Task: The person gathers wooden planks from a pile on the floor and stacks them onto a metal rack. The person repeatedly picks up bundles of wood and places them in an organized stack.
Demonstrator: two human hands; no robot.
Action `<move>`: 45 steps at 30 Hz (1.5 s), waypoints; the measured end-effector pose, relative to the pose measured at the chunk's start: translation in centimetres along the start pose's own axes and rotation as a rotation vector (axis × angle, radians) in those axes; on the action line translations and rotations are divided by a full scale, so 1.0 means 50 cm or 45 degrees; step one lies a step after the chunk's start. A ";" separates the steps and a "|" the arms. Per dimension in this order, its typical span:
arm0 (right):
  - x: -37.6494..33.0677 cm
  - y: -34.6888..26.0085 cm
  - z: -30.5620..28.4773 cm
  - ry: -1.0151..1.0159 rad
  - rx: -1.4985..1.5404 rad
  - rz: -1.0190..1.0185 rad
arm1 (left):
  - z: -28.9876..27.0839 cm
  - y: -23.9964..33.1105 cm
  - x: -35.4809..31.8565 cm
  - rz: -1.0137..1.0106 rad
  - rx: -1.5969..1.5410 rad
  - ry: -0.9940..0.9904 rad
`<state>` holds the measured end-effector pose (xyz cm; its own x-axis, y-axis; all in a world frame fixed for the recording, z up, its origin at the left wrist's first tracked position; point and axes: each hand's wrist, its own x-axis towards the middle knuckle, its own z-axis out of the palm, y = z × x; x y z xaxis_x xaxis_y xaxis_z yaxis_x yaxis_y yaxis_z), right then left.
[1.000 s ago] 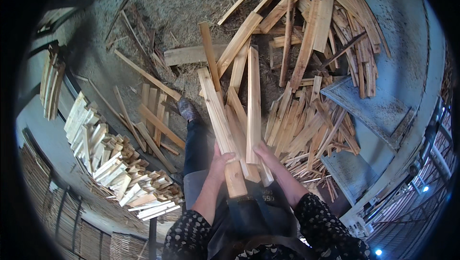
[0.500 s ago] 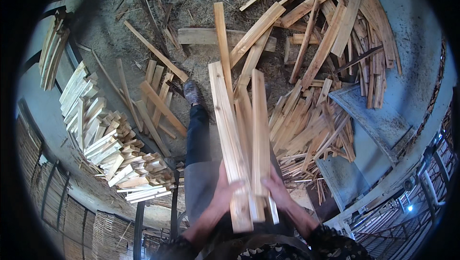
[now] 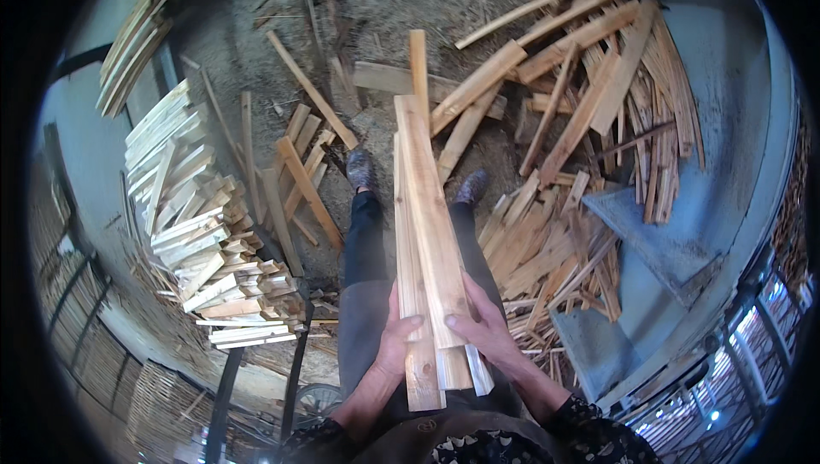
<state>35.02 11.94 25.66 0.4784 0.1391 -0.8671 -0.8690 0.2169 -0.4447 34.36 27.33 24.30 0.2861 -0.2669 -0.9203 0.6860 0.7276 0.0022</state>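
Between my two hands is a small bundle of pale wooden boards (image 3: 431,233), held lengthwise in front of my body with the far ends pointing away from me. My left hand (image 3: 398,331) is closed round the bundle's left side, its thumb on top of the left board. On the right, my right hand (image 3: 483,319) grips the upper board, thumb across its face. That upper board lies partly over the others, whose near ends stick out unevenly below. A narrower strip (image 3: 418,62) shows beyond the bundle's far end; whether it belongs to the bundle I cannot tell.
At left rises a stack of short pale wood pieces (image 3: 192,216), with loose boards (image 3: 307,190) leaning beside it. A large heap of planks (image 3: 589,79) and shorter offcuts (image 3: 530,250) fills the right, next to a grey metal sheet (image 3: 658,237). My shoes (image 3: 361,171) stand on the littered ground.
The right-hand board has shifted left and now overlaps the left one, where before they were spread apart. My right hand has come closer to my left. The view has turned slightly.
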 end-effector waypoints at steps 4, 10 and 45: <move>0.040 -0.026 0.059 -0.017 0.016 0.140 | -0.034 0.046 -0.003 0.081 0.057 0.053; 0.080 -0.121 0.194 -0.349 -0.265 0.042 | -0.056 0.147 -0.061 0.556 -0.010 -0.094; 0.143 -0.341 0.463 -0.517 -1.424 -0.431 | -0.051 0.423 -0.111 0.787 -0.023 -0.132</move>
<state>56.19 31.62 32.27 0.5308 0.5698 -0.6274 -0.2289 -0.6164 -0.7534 45.54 45.81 28.45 0.6906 0.1472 -0.7081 0.3620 0.7772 0.5146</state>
